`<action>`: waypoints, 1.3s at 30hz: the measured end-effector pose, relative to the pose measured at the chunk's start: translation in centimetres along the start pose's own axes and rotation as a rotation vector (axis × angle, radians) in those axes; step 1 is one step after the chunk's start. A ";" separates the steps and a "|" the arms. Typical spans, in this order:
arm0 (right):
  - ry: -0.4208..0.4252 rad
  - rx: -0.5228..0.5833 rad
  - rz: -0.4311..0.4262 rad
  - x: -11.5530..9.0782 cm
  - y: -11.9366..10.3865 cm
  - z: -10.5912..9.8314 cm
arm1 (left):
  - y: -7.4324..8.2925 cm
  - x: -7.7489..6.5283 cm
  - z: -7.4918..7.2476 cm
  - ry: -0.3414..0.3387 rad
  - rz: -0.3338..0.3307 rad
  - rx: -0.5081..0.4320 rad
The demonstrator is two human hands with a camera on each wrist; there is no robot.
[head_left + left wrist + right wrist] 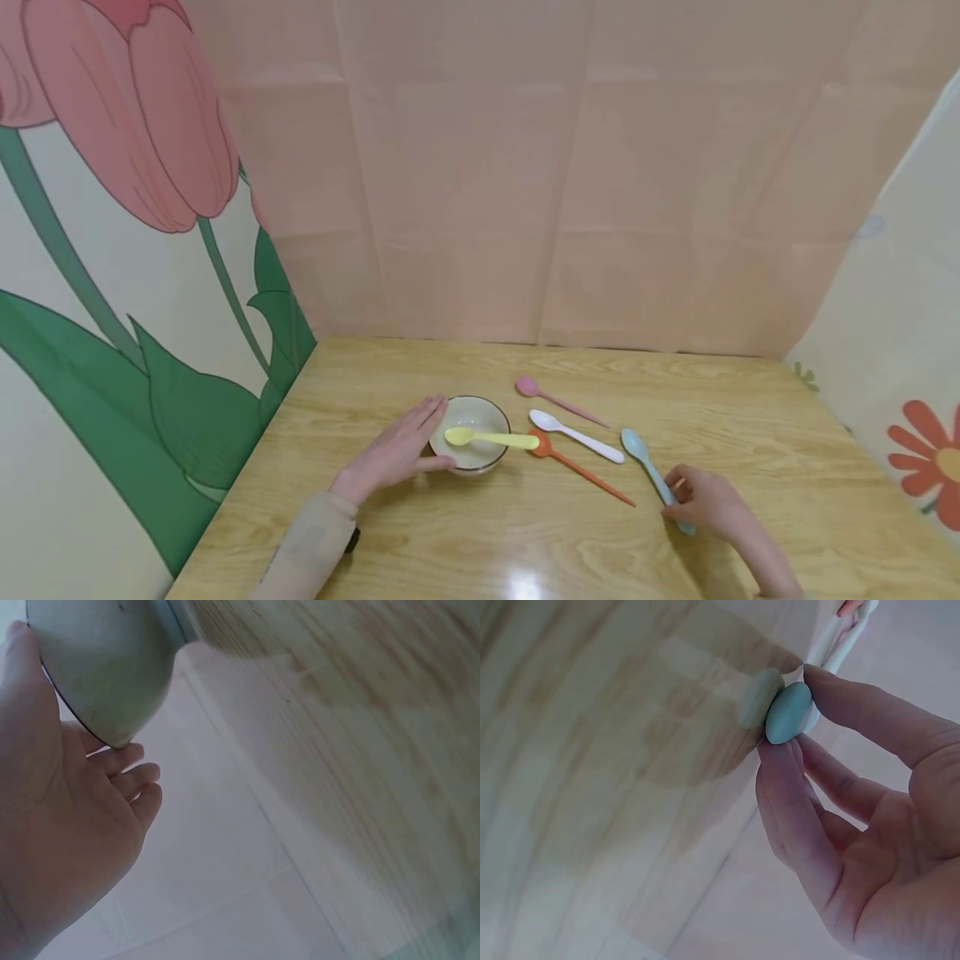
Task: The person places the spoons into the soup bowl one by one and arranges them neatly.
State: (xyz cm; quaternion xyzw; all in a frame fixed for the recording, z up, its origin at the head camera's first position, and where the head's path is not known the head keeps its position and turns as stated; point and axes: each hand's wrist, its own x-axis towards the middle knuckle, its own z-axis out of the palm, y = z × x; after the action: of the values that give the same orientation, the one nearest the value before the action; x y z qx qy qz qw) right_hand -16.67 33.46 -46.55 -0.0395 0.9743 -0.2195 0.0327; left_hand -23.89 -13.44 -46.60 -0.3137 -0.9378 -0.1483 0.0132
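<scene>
My left hand holds the left side of a cream bowl with a dark rim, thumb toward the near side and fingers toward the far side. In the left wrist view the bowl lies against the thumb and fingers. A yellow spoon lies across the bowl, its handle passing over the right rim. At the right, my right hand pinches the handle of a light blue spoon close to the tabletop. The right wrist view shows the handle end between thumb and fingers.
Between the bowl and my right hand lie a pink spoon, a white spoon and an orange spoon. All lie on the wooden table. A pink cloth hangs behind, and patterned cloths flank both sides.
</scene>
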 end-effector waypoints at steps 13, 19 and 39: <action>-0.006 0.007 -0.019 -0.2 -0.5 -0.4 | 0.1 0.1 -0.1 -0.011 -0.016 -0.003; 0.005 0.008 -0.019 -0.4 -0.8 -0.9 | 0.1 0.0 -0.1 -0.009 -0.010 0.005; 0.047 -0.013 -0.066 0.1 -1.5 -2.4 | 0.1 -0.2 0.0 0.002 -0.012 -0.013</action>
State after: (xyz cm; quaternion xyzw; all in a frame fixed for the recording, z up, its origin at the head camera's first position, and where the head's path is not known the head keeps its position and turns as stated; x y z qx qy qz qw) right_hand -16.86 33.07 -43.76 -0.0666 0.9743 -0.2150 0.0026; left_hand -23.70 -13.46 -46.54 -0.3081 -0.9386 -0.1549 0.0114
